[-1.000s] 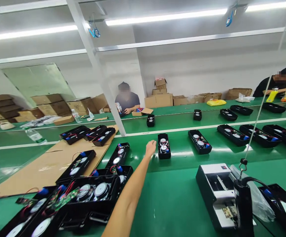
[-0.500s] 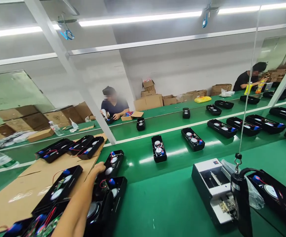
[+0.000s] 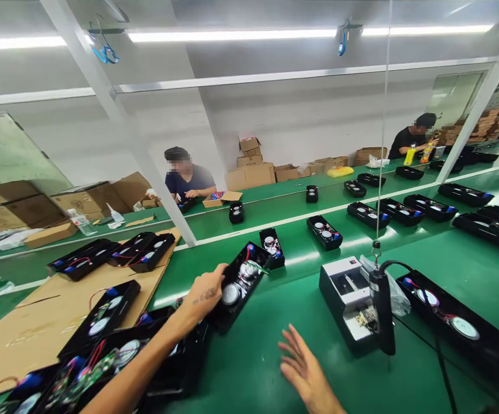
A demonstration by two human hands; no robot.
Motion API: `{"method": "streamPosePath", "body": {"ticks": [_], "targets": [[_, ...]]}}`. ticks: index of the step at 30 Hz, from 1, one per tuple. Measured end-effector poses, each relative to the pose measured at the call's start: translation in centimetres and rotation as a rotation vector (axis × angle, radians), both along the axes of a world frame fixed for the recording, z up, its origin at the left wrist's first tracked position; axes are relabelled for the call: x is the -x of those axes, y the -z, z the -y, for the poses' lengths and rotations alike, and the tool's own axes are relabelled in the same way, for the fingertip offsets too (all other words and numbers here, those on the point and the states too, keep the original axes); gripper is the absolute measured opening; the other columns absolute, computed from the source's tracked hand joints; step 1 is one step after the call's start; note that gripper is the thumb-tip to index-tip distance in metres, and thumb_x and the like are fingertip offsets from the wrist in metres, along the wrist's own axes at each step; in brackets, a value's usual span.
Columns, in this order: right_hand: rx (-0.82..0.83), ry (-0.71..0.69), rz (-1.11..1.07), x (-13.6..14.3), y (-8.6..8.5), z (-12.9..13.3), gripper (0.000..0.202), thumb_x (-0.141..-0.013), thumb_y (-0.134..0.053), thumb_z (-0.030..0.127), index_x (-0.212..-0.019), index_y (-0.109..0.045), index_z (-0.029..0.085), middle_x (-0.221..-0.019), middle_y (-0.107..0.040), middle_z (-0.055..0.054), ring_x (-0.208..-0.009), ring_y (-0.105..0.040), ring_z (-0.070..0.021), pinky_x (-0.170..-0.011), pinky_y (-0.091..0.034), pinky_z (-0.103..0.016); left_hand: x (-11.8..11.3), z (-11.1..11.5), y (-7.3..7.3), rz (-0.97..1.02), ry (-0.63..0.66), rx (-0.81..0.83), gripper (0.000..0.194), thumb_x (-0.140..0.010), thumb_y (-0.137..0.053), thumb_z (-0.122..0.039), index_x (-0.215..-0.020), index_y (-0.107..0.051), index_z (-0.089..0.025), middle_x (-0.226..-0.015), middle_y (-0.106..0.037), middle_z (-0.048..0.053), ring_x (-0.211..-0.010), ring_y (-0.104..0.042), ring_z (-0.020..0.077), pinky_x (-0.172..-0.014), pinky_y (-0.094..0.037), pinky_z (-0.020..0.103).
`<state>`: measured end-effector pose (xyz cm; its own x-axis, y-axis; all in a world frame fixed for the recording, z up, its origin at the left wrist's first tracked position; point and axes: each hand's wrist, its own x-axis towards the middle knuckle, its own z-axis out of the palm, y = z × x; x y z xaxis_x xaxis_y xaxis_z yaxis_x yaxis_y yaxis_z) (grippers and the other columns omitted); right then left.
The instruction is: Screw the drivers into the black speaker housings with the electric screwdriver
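My left hand (image 3: 208, 293) grips the side of a black speaker housing (image 3: 243, 282), which is tilted above the green bench. Inside it show two round silver speaker drivers, a blue part, red wires and a small green circuit board at the edge. My right hand (image 3: 300, 365) is open with fingers spread, apart from the housing and over the bench. More housings (image 3: 118, 351) with loose wires and boards lie under and beside my left forearm. To the right, a black electric screwdriver (image 3: 381, 310) hangs on a cord in front of a screw feeder box (image 3: 340, 270).
Another long housing (image 3: 460, 325) lies right of the screwdriver. A cardboard sheet (image 3: 38, 322) carries several housings at left. Beyond, a green conveyor (image 3: 206, 230) bears more housings. Two people (image 3: 189, 181) sit across it. A slanted white post (image 3: 146, 149) stands at left.
My left hand has lifted a housing from the pile and brought it rightward. My right hand has come into view, open. The view has shifted slightly to the right.
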<state>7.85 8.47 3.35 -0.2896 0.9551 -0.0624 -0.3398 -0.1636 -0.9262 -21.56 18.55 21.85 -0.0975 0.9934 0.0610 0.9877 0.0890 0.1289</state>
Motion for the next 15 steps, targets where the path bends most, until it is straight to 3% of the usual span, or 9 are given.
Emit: {"method": "streamPosePath", "body": {"ticks": [2,3,6,9,12,13,15], "targets": [[0.017,-0.007,-0.094,1.9,-2.1,-0.2,0.1,-0.068,-0.09,0.061,-0.156,-0.054,0.031,-0.166,-0.053,-0.018,-0.149,-0.057,-0.0419,-0.122,-0.047,-0.062,-3.1,3.7,2.3,0.036,0.074,0.035,0.042,-0.107,-0.041,-0.02,-0.147,-0.055,-0.022,-0.092,-0.078,0.008,-0.09,-0.077,0.0249,-0.082,-0.052,0.034],[0.022,-0.008,-0.135,2.3,-2.9,-0.2,0.098,-0.073,-0.088,0.059,-0.158,-0.051,0.029,-0.167,-0.052,-0.016,-0.151,-0.055,-0.0398,-0.126,-0.043,-0.06,-4.4,5.7,3.6,0.053,0.099,0.049,0.043,-0.107,-0.041,-0.021,-0.148,-0.053,-0.022,-0.088,-0.078,0.007,-0.087,-0.077,0.0247,-0.079,-0.051,0.033],[0.061,-0.051,-0.108,1.5,-4.1,-0.5,0.082,-0.072,-0.084,0.041,-0.148,-0.057,0.023,-0.149,-0.069,-0.015,-0.137,-0.065,-0.0377,-0.122,-0.047,-0.056,-7.0,11.8,7.5,0.129,0.187,0.022,0.046,-0.108,-0.038,-0.022,-0.151,-0.05,-0.022,-0.077,-0.075,0.003,-0.073,-0.077,0.0231,-0.068,-0.051,0.03],[-0.015,-0.183,0.138,-1.1,-4.7,-2.3,0.072,-0.064,-0.075,0.027,-0.135,-0.066,0.019,-0.126,-0.078,-0.012,-0.118,-0.072,-0.035,-0.109,-0.056,-0.052,-8.3,17.2,10.7,0.237,0.395,-0.107,0.048,-0.108,-0.039,-0.019,-0.153,-0.05,-0.03,-0.079,-0.077,0.0,-0.064,-0.074,0.0175,-0.059,-0.053,0.024],[-0.297,-0.486,0.596,-3.3,-6.2,-5.4,0.045,-0.076,-0.06,0.024,-0.118,-0.074,0.016,-0.103,-0.078,-0.008,-0.102,-0.072,-0.0275,-0.092,-0.059,-0.038,-9.2,20.8,11.8,0.158,0.587,-0.356,0.054,-0.104,-0.047,-0.013,-0.152,-0.056,-0.035,-0.096,-0.078,0.002,-0.08,-0.076,0.015,-0.071,-0.06,0.021],[-0.404,-0.677,0.768,-3.7,-6.9,-6.5,0.038,-0.078,-0.056,0.021,-0.11,-0.075,0.016,-0.094,-0.076,-0.006,-0.093,-0.071,-0.0242,-0.081,-0.058,-0.032,-9.5,21.5,11.8,0.093,0.595,-0.467,0.052,-0.103,-0.053,-0.014,-0.149,-0.061,-0.035,-0.099,-0.077,0.003,-0.087,-0.076,0.0162,-0.08,-0.062,0.024],[-0.475,-0.859,0.9,-3.8,-8.0,-8.6,0.023,-0.075,-0.056,0.015,-0.089,-0.074,0.015,-0.076,-0.069,-0.001,-0.073,-0.063,-0.0188,-0.063,-0.049,-0.025,-10.1,22.3,11.5,-0.018,0.528,-0.656,0.043,-0.1,-0.066,-0.019,-0.139,-0.069,-0.036,-0.1,-0.072,0.003,-0.099,-0.073,0.0203,-0.098,-0.062,0.034]]}}
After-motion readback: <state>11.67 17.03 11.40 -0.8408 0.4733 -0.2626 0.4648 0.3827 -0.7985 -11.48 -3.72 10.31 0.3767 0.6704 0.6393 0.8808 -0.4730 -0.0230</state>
